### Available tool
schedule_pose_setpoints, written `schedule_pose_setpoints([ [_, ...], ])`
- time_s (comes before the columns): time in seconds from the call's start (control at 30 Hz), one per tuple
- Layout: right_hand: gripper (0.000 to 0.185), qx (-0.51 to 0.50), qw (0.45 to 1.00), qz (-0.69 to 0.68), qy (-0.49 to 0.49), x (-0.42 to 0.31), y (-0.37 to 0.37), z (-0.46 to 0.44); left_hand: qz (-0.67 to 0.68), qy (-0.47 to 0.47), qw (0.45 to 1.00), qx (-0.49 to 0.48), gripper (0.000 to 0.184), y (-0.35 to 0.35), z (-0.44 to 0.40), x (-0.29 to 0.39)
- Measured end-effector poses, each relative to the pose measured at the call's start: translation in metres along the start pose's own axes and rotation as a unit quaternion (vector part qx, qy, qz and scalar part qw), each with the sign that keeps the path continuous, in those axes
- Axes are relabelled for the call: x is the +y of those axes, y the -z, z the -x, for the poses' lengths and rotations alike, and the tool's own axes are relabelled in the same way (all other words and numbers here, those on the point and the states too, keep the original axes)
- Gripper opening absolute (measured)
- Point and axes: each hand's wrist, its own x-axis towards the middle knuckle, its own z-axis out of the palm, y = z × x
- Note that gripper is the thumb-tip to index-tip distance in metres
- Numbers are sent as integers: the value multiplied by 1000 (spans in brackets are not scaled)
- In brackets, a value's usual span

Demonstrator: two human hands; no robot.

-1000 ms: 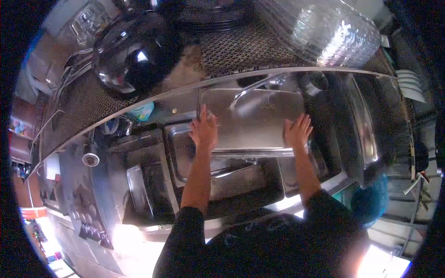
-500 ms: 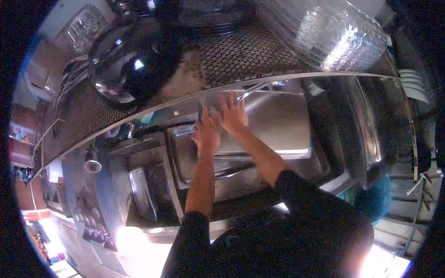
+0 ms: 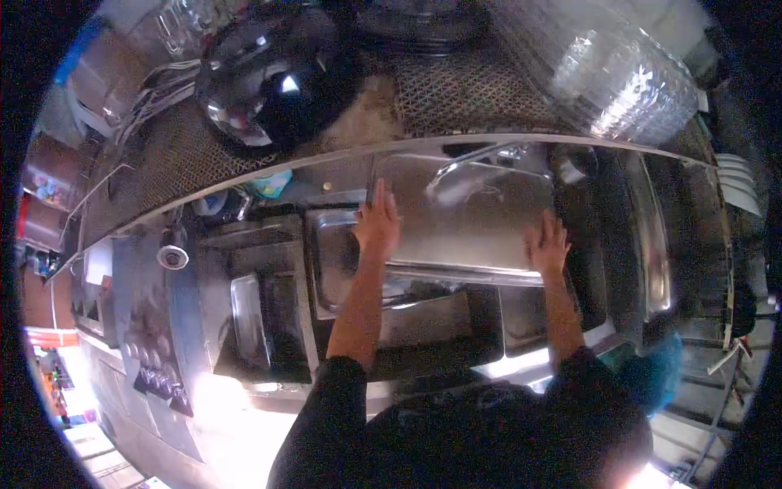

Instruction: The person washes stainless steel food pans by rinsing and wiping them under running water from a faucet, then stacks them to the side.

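A wide flat metal tray with a raised front rim lies across the sink, under the metal tap. My left hand rests at the tray's left edge with its fingers stretched out and pointing away from me. At the tray's right edge, near the front corner, is my right hand, its fingers spread. Both hands are open against the tray; neither wraps visibly round it. A second metal pan sits partly beneath the left side.
A perforated shelf above carries a shiny black bowl and stacked clear plastic containers. A teal bag hangs at the lower right. White plates are stacked at the far right.
My right hand has moved from beside my left hand, near the tray's left end, across to its right edge. My left hand stays at the left edge. The view has shifted slightly.
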Motion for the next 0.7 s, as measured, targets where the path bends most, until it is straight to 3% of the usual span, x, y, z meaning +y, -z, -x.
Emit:
schedule_pose_setpoints([
  [0.13,67,118,983,134,-39,-37,-30,-26,31,7,999,5,55,-8,-5,-3],
  [0.27,64,56,993,86,53,-150,-22,-37,1,-13,1000,-21,54,-33,-19,-26],
  [0.33,63,51,981,45,182,-224,-33,-30,-32,-126,990,51,60,-80,-39,-61],
  [0.4,62,69,952,21,297,-287,-47,-17,-53,-176,979,83,63,-95,-39,-87],
  [0.47,62,56,945,-12,321,-307,-41,-8,81,-300,935,169,53,-93,-33,-121],
  [0.53,62,25,948,-61,312,-311,-31,-6,141,-357,900,206,49,-82,-19,-136],
  [0.6,62,0,947,-87,309,-310,-33,-8,302,-127,941,82,47,-74,23,-136],
  [0.67,59,36,944,-111,307,-309,-40,-8,435,118,891,-49,46,-65,75,-129],
  [0.7,58,59,942,-124,306,-310,-42,-11,464,175,865,-81,45,-73,85,-128],
])
